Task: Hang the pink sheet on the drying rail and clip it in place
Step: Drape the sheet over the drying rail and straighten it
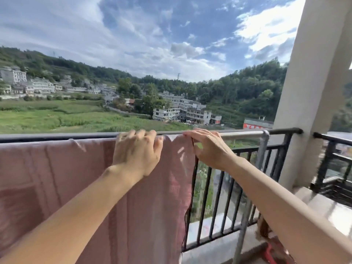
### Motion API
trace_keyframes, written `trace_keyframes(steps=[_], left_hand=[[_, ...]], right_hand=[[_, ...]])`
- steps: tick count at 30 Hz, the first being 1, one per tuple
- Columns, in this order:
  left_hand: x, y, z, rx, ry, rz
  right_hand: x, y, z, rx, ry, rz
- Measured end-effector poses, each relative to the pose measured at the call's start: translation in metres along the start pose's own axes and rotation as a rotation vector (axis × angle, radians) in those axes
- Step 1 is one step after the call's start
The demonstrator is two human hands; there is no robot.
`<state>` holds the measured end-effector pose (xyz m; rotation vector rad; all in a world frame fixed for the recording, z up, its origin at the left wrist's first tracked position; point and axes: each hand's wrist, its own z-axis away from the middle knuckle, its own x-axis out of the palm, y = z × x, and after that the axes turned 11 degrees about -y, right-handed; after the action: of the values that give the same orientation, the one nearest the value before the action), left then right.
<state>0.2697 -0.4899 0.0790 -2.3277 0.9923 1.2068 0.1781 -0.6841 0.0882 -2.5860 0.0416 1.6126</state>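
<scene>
From where I stand, the pink cloth sheet (57,187) hangs draped over the silver metal drying rail (242,134). The rail's long axis runs left to right, just this side of the black barred balcony railing (247,148). The left hand (136,151) lies on top, fingers curled over rail and cloth. The right hand (207,149), just beside it, pinches the sheet's dark-trimmed right edge at the rail. Bare rail runs on rightward to the upright metal post (262,153) and the white concrete pillar (314,92). No clip is in sight. I'd judge the right hand the nearer one for clipping that corner. Something red (270,252) sits low at the near right, too blurred to name.
</scene>
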Motion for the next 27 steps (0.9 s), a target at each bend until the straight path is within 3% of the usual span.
trace_keyframes(steps=[7, 12, 19, 25, 27], left_hand=[[0.026, 0.043, -0.024, -0.219, 0.128, -0.087], [0.037, 0.061, -0.030, -0.396, 0.287, -0.054], [0.058, 0.065, -0.048, -0.516, 0.507, -0.089], [0.067, 0.074, -0.050, -0.536, 0.568, -0.091], [0.069, 0.078, -0.046, -0.495, 0.538, 0.020]], right_hand=[[-0.012, 0.043, -0.023, -0.255, -0.110, 0.004], [-0.010, 0.067, -0.047, -0.381, -0.210, -0.236], [-0.010, 0.081, -0.077, -0.619, -0.287, -0.189], [-0.015, 0.083, -0.095, -0.778, -0.408, -0.182], [-0.020, 0.080, -0.102, -0.802, -0.455, -0.200]])
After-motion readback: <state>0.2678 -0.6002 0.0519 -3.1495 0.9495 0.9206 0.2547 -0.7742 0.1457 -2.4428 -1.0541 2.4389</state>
